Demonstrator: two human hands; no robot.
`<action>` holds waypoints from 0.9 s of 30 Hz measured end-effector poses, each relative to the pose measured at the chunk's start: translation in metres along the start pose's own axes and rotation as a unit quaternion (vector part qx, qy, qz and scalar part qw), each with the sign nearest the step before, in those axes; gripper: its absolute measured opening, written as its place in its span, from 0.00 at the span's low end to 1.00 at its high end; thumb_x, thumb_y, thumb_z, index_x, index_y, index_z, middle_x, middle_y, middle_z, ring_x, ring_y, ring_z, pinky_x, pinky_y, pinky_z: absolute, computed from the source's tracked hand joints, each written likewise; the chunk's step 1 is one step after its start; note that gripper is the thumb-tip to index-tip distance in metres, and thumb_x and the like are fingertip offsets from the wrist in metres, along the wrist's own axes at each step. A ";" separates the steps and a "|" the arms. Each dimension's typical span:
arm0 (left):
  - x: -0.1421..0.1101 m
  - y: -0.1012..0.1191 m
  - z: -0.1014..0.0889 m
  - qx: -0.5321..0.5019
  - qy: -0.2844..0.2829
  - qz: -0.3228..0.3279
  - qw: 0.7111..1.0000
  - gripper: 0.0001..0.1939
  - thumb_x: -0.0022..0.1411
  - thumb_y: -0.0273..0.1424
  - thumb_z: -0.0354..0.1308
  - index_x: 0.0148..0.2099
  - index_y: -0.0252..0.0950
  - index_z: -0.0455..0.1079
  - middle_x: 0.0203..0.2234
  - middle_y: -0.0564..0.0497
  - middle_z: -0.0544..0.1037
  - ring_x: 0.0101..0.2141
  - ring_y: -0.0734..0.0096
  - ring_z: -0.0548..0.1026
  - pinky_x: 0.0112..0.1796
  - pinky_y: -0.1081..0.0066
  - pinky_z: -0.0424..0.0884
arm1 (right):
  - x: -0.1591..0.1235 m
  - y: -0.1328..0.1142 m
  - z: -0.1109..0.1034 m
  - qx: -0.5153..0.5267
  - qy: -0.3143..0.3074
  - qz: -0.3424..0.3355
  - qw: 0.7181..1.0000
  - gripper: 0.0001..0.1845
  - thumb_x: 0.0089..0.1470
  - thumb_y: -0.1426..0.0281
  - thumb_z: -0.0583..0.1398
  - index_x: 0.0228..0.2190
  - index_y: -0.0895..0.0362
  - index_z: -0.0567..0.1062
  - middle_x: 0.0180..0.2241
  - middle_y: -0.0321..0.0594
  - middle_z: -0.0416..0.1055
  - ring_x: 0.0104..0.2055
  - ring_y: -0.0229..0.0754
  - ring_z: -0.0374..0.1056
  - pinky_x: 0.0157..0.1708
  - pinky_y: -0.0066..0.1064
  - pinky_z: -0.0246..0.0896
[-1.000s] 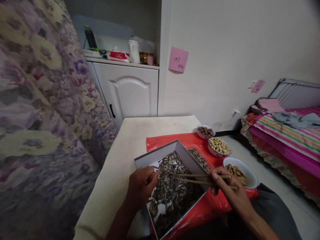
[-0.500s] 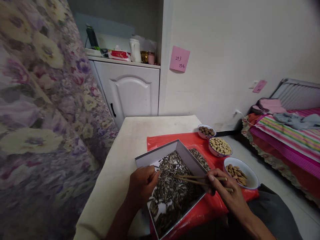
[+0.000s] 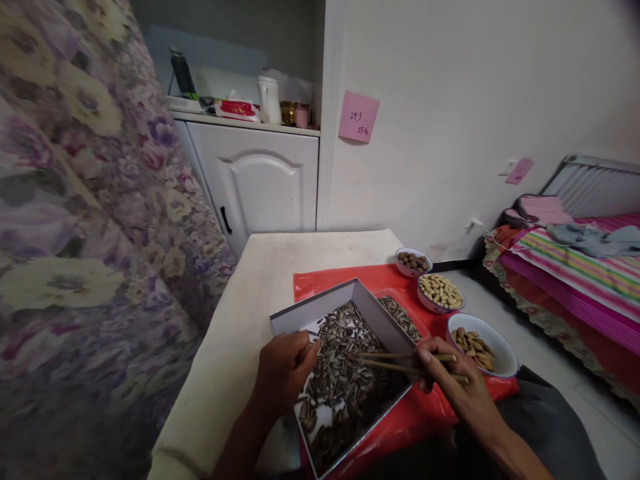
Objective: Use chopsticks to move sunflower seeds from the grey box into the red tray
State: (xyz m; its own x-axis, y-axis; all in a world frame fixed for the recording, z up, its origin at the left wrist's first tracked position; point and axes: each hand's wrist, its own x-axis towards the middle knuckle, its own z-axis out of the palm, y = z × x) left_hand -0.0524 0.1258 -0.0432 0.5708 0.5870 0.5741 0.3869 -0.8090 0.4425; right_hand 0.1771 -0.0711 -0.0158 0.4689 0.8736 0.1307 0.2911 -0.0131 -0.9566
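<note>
Head view: a shallow white box (image 3: 315, 303) rests on a red plastic sheet (image 3: 320, 285) over a cream-covered table (image 3: 280, 257), set at an angle, one corner pointing away from the person. Striped sunflower seeds (image 3: 345, 380) lie inside the box, spread unevenly, with patches of its white floor showing at its far left and near left.

At the box's left wall is the left hand (image 3: 286, 367), fingers curled in and thumb lying beside them; whether they pinch that wall, I cannot tell. Over the box's right wall reaches the right hand (image 3: 447, 373), thumb and fingers pinching a pair of wooden chopsticks (image 3: 387, 357). The stick tips sit close together among the seeds near the middle of the box; I cannot tell if a seed is caught between them.

Just beyond the box's right wall lies a second heap of sunflower seeds (image 3: 399, 317) in a clear tray. Farther right of the box, three bowls stand in a row: the farthest bowl (image 3: 411, 272) holds round brown nuts, the middle bowl (image 3: 434, 307) pale peanuts, and the nearest and widest bowl (image 3: 503, 347) almonds. Well beyond the box stands a white cabinet (image 3: 265, 180)
</note>
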 end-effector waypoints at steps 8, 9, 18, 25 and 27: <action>0.000 0.001 -0.001 0.004 -0.004 -0.004 1.000 0.20 0.64 0.32 0.51 0.21 0.37 0.51 0.15 0.59 0.57 0.19 0.78 0.57 0.25 0.73 0.51 | -0.003 -0.012 -0.018 0.028 0.063 -0.001 0.998 0.16 0.60 0.56 0.59 0.32 0.56 0.74 0.24 0.37 0.73 0.24 0.40 0.69 0.26 0.30 0.64; 0.000 0.000 -0.001 0.004 -0.005 -0.003 1.000 0.20 0.64 0.33 0.51 0.21 0.37 0.51 0.15 0.59 0.57 0.19 0.78 0.57 0.25 0.73 0.51 | -0.004 -0.012 -0.024 0.031 0.079 -0.005 0.996 0.15 0.60 0.56 0.59 0.32 0.56 0.74 0.24 0.37 0.73 0.24 0.41 0.69 0.28 0.30 0.65; 0.001 -0.001 0.001 0.012 0.004 0.007 1.000 0.20 0.65 0.33 0.50 0.21 0.37 0.50 0.15 0.59 0.57 0.19 0.78 0.58 0.25 0.73 0.51 | -0.007 -0.006 -0.078 0.028 0.294 -0.022 0.955 0.15 0.56 0.56 0.63 0.37 0.55 0.75 0.27 0.39 0.76 0.26 0.43 0.72 0.28 0.31 0.66; 0.000 0.000 0.001 0.012 0.003 0.003 1.000 0.20 0.65 0.33 0.50 0.21 0.37 0.51 0.15 0.59 0.57 0.19 0.78 0.58 0.25 0.74 0.51 | -0.005 -0.010 -0.058 0.048 0.250 -0.040 0.966 0.13 0.57 0.58 0.62 0.37 0.55 0.76 0.24 0.37 0.75 0.24 0.41 0.70 0.27 0.30 0.65; 0.000 0.000 0.001 0.010 0.002 0.000 1.000 0.20 0.65 0.33 0.50 0.21 0.37 0.51 0.15 0.59 0.57 0.19 0.78 0.58 0.25 0.73 0.51 | -0.003 -0.012 -0.042 0.038 0.190 -0.042 0.980 0.13 0.59 0.58 0.61 0.37 0.54 0.77 0.22 0.36 0.74 0.25 0.40 0.69 0.29 0.30 0.65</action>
State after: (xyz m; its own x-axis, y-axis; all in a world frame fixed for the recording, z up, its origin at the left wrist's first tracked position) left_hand -0.0518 0.1255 -0.0436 0.5686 0.5865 0.5768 0.4014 -0.8099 0.4277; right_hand 0.2067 -0.0942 0.0064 0.7271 0.6251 0.2839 0.2864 0.0995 -0.9529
